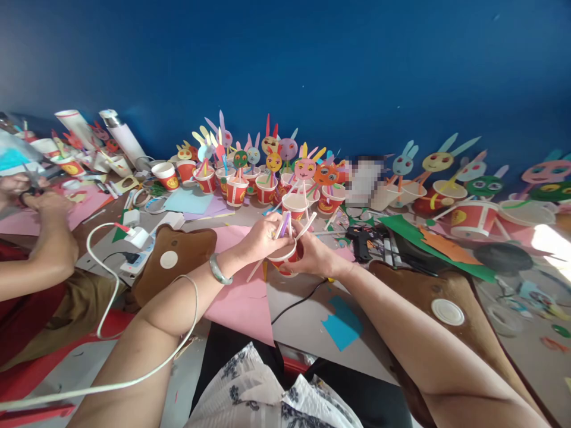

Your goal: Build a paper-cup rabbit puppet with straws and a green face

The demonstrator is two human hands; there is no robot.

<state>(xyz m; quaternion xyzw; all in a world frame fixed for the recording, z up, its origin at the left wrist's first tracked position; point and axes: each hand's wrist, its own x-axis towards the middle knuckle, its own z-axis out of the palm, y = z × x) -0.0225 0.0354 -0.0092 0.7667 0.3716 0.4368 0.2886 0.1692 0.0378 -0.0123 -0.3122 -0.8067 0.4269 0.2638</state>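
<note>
A: Where does the red paper cup (282, 260) lie?
B: Between the hands, at the right edge of the pink sheet (241, 303).
A: And each hand?
B: Left hand (266, 233), nearer the sheet: pinching the purple strip (284, 223) at the cup's rim. Right hand (316, 252), farther from it: fingers curled against the cup's wall.

surface (294, 306): grey | left of left grip (269, 233): brown bear-shaped mat (190, 249), power strip (143, 255) | near left grip: pink paper (245, 306) | beyond left grip: red cups (237, 195) | nearside of right grip (316, 252): blue paper (343, 326)
</note>
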